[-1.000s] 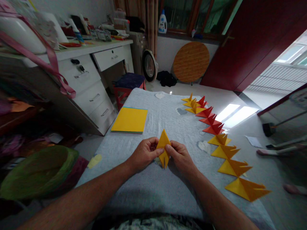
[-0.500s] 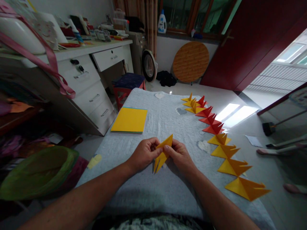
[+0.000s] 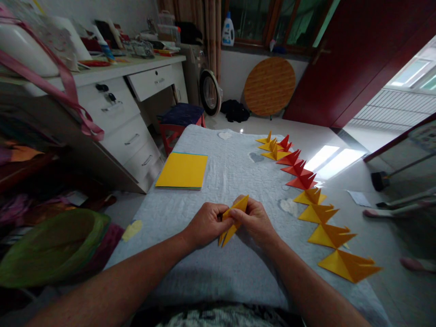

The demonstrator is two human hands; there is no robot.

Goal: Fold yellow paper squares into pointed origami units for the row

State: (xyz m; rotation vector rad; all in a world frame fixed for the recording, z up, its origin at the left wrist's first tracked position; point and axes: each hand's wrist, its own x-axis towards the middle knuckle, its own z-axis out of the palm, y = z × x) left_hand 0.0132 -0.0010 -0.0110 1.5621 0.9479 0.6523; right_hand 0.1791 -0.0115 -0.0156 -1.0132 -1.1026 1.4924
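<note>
tipped toward the right, the yellow folded paper point(image 3: 232, 231) no longer stands point-up as it did a second ago; its two lower tails now slant down and left. against the half-second-ago glimpse the tilt is much the same, but the hands have tightened round it: the left hand point(image 3: 208, 225) has its thumb further across the front, and the right hand point(image 3: 257, 222) has brought its fingers up behind the upper part.

from where i'm standing, both hands are closed in a firm pinch on that one piece, thumbs in front and nearly meeting, fingers curled round the back. what the hidden fingertips are doing there, i can't tell. the paper is between the hands, over the near part of the cloth-covered table point(image 3: 238, 277); whether a tail touches the cloth isn't clear.

to my eye the new grip means attention has gone to the upper half, and the piece seems partway through its folding: it's slim and narrow, while the yellow folded shapes point(image 3: 347, 265) and red folded shapes point(image 3: 301, 180) in the line on the right sit spread wide. the yellow paper stack point(image 3: 182, 170) lies flat, beyond the left hand.
</note>
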